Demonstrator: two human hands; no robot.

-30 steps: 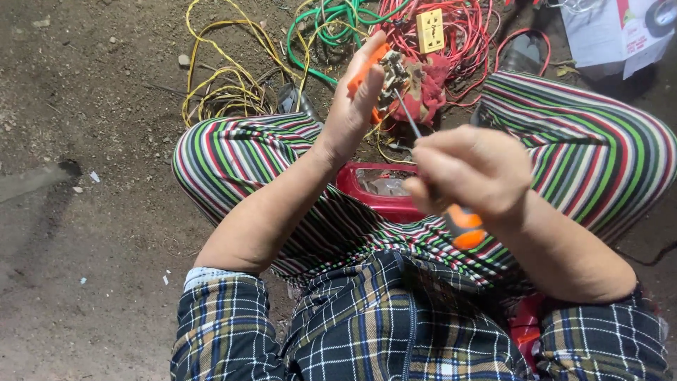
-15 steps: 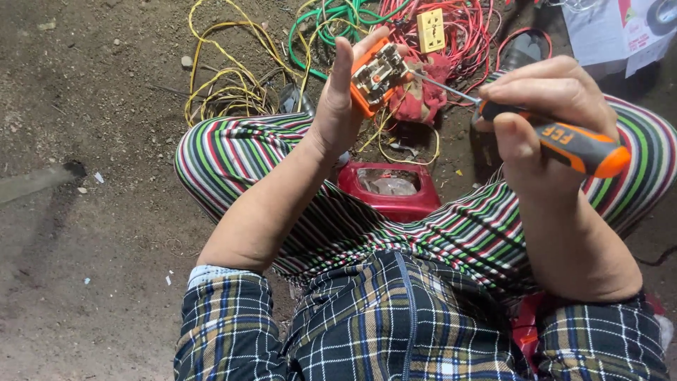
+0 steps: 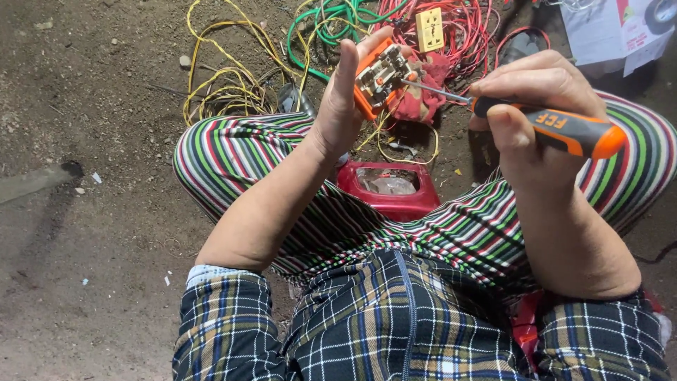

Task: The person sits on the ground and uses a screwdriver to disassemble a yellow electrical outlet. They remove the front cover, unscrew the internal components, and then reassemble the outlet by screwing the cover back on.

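My left hand [image 3: 338, 116] clamps the small orange electrical socket module [image 3: 379, 74] up high; my right hand [image 3: 536, 106], gripping the orange-and-black-handled screwdriver [image 3: 557, 128], has just brought its tip from my lap onto the module's screws.

Lighting bright and even from above. Soft shadows under forearms on dirt floor [image 3: 84, 233]. Focus sharp centre; slight wide-angle bending at edges. No glare.

White printed paper sheet [image 3: 620, 32], top right
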